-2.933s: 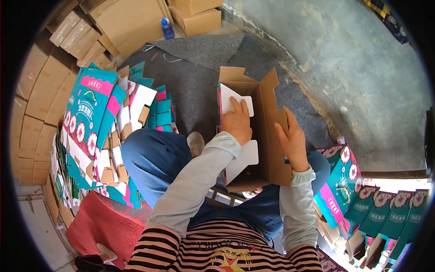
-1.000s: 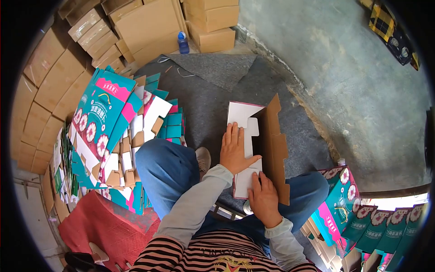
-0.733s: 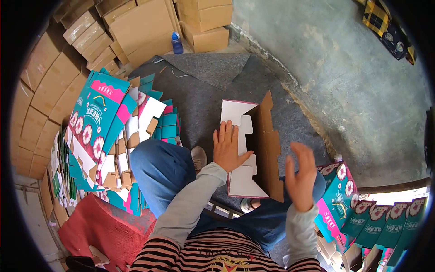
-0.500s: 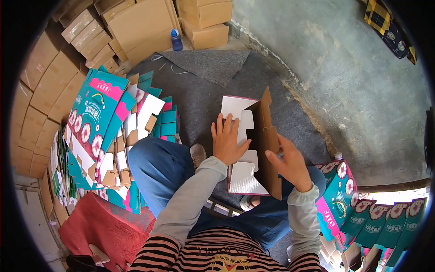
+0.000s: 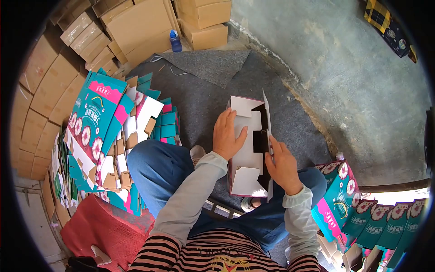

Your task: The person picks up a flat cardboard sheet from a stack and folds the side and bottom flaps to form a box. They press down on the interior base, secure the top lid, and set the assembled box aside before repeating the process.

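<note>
A partly folded carton (image 5: 247,158), white inside with several cut flaps, stands between my knees. My left hand (image 5: 228,138) rests along its left edge, fingers stretched and thumb spread over the white flaps. My right hand (image 5: 283,167) grips the tall right panel (image 5: 267,122), thumb on the inner side and fingers against the outside. That panel is nearly upright and seen almost edge-on. Dark interior shows between the flaps and the panel. The carton's underside is hidden.
Flat teal and pink cartons (image 5: 97,109) are piled at my left. Folded teal boxes (image 5: 376,226) stand at lower right. Brown boxes (image 5: 47,86) line the left and back, with a blue bottle (image 5: 175,41) by them. A grey wall (image 5: 353,90) rises at right.
The right panel has swung up from leaning outward to nearly upright, with my right hand moving down and slightly left. My left hand has slid from the flaps to the carton's left edge.
</note>
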`<control>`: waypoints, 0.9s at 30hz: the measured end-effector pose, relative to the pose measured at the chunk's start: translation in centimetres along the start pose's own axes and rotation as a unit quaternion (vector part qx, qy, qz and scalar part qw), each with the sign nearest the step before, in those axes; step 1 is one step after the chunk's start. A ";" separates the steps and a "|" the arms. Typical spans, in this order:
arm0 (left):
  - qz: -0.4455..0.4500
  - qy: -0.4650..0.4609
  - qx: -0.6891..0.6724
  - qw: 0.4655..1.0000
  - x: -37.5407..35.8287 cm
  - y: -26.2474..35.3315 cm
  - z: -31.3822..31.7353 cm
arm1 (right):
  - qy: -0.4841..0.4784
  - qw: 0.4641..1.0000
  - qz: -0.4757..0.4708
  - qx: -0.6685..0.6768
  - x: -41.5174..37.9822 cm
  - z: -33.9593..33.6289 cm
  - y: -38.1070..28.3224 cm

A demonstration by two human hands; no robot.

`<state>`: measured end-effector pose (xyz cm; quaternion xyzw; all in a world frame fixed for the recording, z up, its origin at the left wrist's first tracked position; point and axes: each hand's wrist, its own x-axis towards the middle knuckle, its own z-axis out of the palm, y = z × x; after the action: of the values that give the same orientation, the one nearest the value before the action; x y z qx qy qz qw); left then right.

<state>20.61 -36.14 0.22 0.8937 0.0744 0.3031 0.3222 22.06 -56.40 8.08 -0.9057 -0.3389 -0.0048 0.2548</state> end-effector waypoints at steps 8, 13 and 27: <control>0.009 -0.088 0.027 0.996 -2.8 1.6 0.6 | 0.004 0.993 -0.033 -0.113 0.1 3.2 0.0; 0.007 -0.119 0.048 0.992 -3.2 1.4 0.5 | -0.003 0.991 -0.048 -0.126 0.3 3.4 -0.2; 0.013 -0.128 0.023 0.991 -3.6 0.2 -0.4 | -0.023 0.992 -0.086 -0.090 0.9 3.6 0.5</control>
<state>17.47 -37.25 -1.12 0.9332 0.0276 0.1886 0.3046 22.43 -54.50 4.90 -0.8921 -0.4197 -0.0361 0.1632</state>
